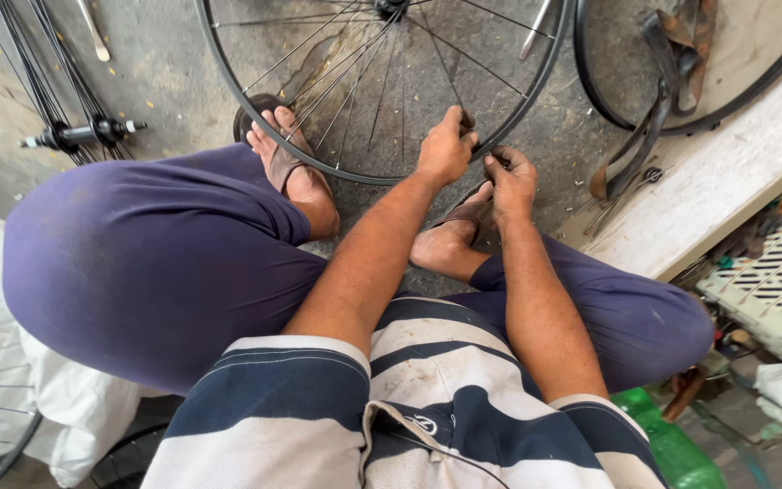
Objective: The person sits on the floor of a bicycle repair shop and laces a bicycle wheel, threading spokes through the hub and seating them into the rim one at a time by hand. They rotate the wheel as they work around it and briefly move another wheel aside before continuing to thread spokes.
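A spoked bicycle wheel rim (228, 81) stands on the concrete floor in front of me, between my sandalled feet. My left hand (445, 149) is closed on the lower edge of the rim, pinching a spoke where it meets the rim. My right hand (510, 181) is right beside it, fingers closed on a small dark tool or spoke nipple at the rim; the object itself is too small to make out. My knees in purple trousers frame the wheel.
A second rim (590, 81) with a strip of old rubber (653, 118) lies at top right by a pale concrete ledge (726, 172). A loose hub with spokes (83, 134) sits at left. White cloth (56, 398), a green bottle (672, 444) and a white crate (771, 290) lie nearby.
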`<state>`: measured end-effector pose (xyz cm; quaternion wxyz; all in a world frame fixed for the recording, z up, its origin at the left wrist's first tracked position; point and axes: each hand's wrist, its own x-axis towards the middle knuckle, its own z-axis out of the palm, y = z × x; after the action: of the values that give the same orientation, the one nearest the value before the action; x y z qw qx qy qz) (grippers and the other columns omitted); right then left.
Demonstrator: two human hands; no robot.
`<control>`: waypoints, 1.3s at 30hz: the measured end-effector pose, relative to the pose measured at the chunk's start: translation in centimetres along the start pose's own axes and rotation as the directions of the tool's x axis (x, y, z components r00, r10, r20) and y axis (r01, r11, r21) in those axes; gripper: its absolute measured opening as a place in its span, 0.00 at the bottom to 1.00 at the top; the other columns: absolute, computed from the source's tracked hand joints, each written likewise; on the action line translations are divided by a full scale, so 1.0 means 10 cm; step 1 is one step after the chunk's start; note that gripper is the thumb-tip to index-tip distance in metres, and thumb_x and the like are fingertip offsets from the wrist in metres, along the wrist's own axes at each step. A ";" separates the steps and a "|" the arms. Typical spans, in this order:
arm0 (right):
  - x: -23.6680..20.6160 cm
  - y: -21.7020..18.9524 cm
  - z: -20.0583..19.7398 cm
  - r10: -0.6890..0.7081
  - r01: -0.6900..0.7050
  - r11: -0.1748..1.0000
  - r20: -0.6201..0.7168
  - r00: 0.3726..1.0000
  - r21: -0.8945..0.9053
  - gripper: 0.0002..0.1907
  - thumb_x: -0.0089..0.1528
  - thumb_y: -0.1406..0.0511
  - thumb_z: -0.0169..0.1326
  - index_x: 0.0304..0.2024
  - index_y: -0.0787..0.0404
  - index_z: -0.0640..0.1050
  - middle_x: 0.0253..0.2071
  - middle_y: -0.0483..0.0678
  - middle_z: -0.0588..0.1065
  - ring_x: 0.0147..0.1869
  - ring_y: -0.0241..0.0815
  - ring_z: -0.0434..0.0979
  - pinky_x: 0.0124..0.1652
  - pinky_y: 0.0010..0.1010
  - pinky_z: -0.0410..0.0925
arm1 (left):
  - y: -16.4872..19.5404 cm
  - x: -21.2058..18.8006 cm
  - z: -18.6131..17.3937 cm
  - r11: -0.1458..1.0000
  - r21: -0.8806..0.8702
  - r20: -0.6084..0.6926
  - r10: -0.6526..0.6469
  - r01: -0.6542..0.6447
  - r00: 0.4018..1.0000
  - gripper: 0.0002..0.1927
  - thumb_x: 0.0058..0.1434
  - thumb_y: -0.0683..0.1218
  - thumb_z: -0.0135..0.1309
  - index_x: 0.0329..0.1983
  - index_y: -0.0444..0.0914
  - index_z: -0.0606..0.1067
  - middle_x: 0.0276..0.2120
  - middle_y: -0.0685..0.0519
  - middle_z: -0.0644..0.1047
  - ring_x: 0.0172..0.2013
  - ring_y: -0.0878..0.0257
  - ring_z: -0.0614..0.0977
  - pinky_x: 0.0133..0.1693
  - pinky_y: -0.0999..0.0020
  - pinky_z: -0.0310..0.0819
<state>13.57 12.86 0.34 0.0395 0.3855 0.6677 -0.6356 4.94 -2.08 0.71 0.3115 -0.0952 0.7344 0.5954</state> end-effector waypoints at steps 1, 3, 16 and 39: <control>0.03 0.00 0.00 0.002 -0.002 1.000 -0.001 1.000 0.014 0.08 0.63 0.75 0.59 0.45 0.70 0.80 0.37 0.44 0.78 0.35 0.30 0.74 0.35 0.22 0.69 | 0.03 0.00 -0.02 1.000 0.012 -0.006 0.001 0.000 1.000 0.12 0.61 0.45 0.58 0.46 0.40 0.72 0.39 0.47 0.83 0.44 0.47 0.84 0.45 0.54 0.75; 0.06 0.00 0.00 0.007 -0.007 0.999 -0.007 1.000 0.046 0.08 0.63 0.76 0.59 0.45 0.70 0.80 0.36 0.45 0.78 0.34 0.31 0.73 0.34 0.22 0.68 | 0.07 0.00 -0.05 0.999 0.022 0.020 -0.040 0.040 0.999 0.11 0.63 0.47 0.57 0.46 0.41 0.72 0.38 0.47 0.84 0.43 0.47 0.84 0.45 0.53 0.75; 0.08 -0.06 0.02 0.001 -0.003 1.000 0.051 0.999 0.028 0.07 0.62 0.77 0.58 0.43 0.70 0.79 0.36 0.46 0.78 0.36 0.31 0.75 0.35 0.22 0.69 | 0.11 0.02 -0.07 0.992 0.127 0.052 -0.007 0.000 0.999 0.12 0.64 0.50 0.56 0.46 0.41 0.72 0.35 0.46 0.82 0.43 0.44 0.82 0.44 0.49 0.73; -0.02 -0.24 0.07 -0.045 0.052 0.995 0.079 0.996 -0.081 0.04 0.62 0.74 0.61 0.40 0.66 0.80 0.35 0.42 0.78 0.36 0.30 0.74 0.37 0.23 0.69 | 0.13 0.03 -0.07 0.993 0.118 0.060 0.006 -0.013 0.998 0.11 0.64 0.49 0.56 0.43 0.39 0.71 0.32 0.49 0.83 0.39 0.49 0.84 0.42 0.52 0.74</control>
<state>12.07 12.38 2.27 0.0657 0.3423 0.7006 -0.6227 3.83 -2.30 1.70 0.3354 -0.0553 0.7592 0.5550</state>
